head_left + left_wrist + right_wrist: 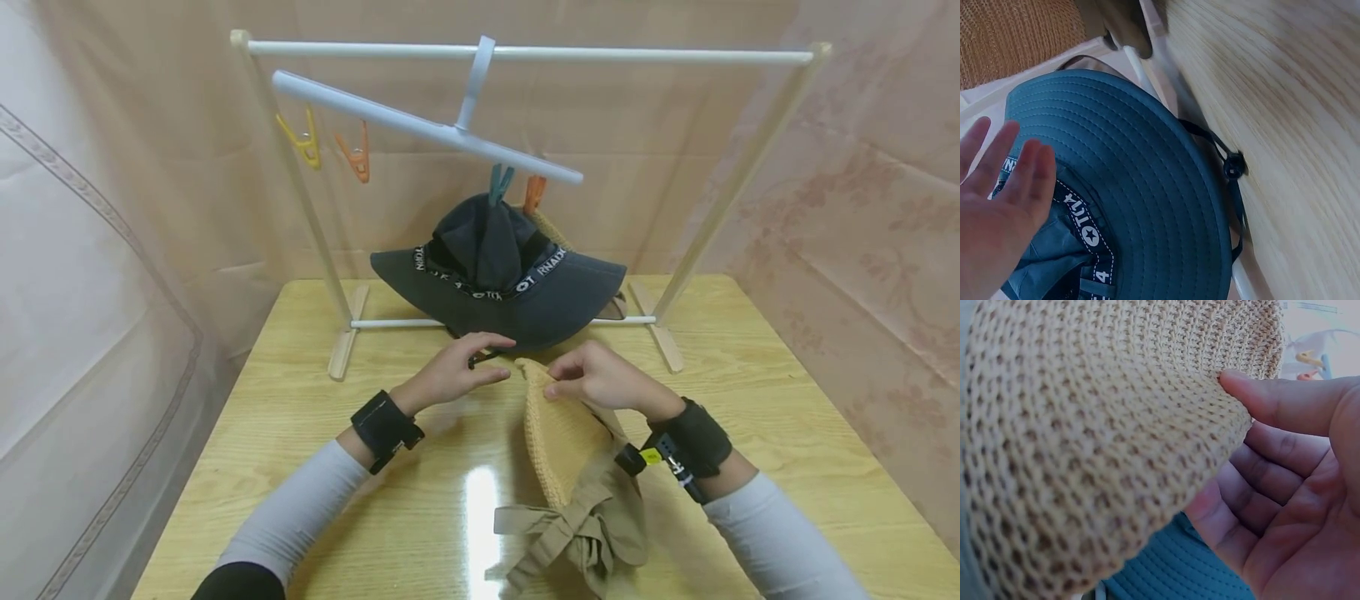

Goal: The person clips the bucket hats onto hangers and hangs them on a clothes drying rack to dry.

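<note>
My right hand (603, 383) pinches the edge of a yellow woven sun hat (558, 446) between thumb and fingers. A beige fabric bow (573, 533) trails from that hat toward the table's near side. In the right wrist view the woven brim (1085, 444) bends where the thumb presses it. My left hand (453, 371) holds nothing, its fingers extended beside the front brim of a dark bucket hat (517, 321). That hat hangs from a teal clip (498, 185), its lettered inner band facing me. Its black chin cord (1235, 165) dangles by the table in the left wrist view.
A tilted white hanger (420, 125) hooks over the white rod (637, 56) of a wooden-legged rack. Yellow (302, 142) and orange (356, 154) clips hang at its raised left end. Behind the dark hat, another orange clip (534, 194) holds a partly hidden woven hat (553, 229).
</note>
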The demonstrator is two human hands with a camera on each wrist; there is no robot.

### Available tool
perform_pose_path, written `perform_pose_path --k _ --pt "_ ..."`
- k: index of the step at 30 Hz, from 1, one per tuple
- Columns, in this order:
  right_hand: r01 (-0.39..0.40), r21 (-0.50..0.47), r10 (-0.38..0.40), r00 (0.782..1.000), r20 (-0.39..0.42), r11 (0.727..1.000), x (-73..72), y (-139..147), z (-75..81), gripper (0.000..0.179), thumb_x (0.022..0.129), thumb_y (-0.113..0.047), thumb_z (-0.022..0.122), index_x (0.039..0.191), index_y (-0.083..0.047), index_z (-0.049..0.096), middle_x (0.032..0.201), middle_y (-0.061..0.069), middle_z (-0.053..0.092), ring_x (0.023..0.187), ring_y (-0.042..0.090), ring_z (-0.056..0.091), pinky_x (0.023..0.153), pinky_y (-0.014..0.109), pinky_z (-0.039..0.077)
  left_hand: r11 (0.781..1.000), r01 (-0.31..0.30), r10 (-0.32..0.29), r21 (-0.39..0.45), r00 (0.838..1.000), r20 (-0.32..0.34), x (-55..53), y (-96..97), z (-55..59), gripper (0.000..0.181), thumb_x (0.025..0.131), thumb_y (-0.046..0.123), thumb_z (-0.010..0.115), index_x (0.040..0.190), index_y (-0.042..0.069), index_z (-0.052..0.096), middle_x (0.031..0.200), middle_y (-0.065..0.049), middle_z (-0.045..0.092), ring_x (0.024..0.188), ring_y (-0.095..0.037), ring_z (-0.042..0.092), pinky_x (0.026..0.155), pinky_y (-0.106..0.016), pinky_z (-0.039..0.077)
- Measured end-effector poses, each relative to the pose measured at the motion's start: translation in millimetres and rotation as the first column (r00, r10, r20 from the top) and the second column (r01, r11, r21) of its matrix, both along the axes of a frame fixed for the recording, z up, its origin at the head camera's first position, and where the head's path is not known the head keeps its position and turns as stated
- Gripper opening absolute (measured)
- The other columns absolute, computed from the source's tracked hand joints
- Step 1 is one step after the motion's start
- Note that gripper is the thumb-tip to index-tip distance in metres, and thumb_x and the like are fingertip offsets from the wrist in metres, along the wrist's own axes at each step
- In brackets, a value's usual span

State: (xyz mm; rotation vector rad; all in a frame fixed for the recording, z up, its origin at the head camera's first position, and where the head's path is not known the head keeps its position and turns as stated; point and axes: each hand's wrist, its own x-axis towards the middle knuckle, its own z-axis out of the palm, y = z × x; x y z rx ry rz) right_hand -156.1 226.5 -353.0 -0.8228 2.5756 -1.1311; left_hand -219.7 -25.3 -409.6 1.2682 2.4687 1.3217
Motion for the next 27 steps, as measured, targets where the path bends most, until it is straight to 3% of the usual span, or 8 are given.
perform_pose_path --k 9,23,27 --pt "0.042 -0.049 -0.041 0.999 0.022 0.998 -3.2 -7.5 2.7 0.006 0.085 -0.007 0.071 0.081 -0.004 0.073 0.071 -0.003 0.058 0.059 0.004 0.045 0.056 0.019 0.035 0.998 0.032 -0.038 0.05 0.992 0.118 0.9 2.2 2.9 0.043 0.093 0.02 0.067 0.132 0.007 0.058 0.133 -0.008 0.062 0.124 -0.025 0.055 0.097 -0.051 0.049" --pt "0.022 -0.125 -0.015 0.998 0.062 0.992 -3.8 -12.2 4.4 0.006 0.086 -0.006 0.071 0.082 -0.002 0.074 0.069 -0.003 0.059 0.06 0.004 0.047 0.057 0.019 0.036 0.985 0.058 -0.081 0.163 0.987 0.141 4.3 4.1 2.8 0.038 0.091 0.012 0.068 0.129 0.008 0.062 0.129 -0.01 0.064 0.116 -0.022 0.058 0.096 -0.053 0.05" --pt "0.012 -0.155 0.0 0.997 0.075 0.988 -4.7 -12.2 5.2 0.006 0.086 -0.005 0.07 0.085 -0.001 0.074 0.074 -0.003 0.064 0.064 0.005 0.051 0.06 0.019 0.041 0.976 0.066 -0.099 0.205 0.983 0.156 4.7 4.2 3.8 0.036 0.091 0.009 0.067 0.127 0.005 0.063 0.125 -0.012 0.065 0.108 -0.023 0.062 0.093 -0.048 0.053"
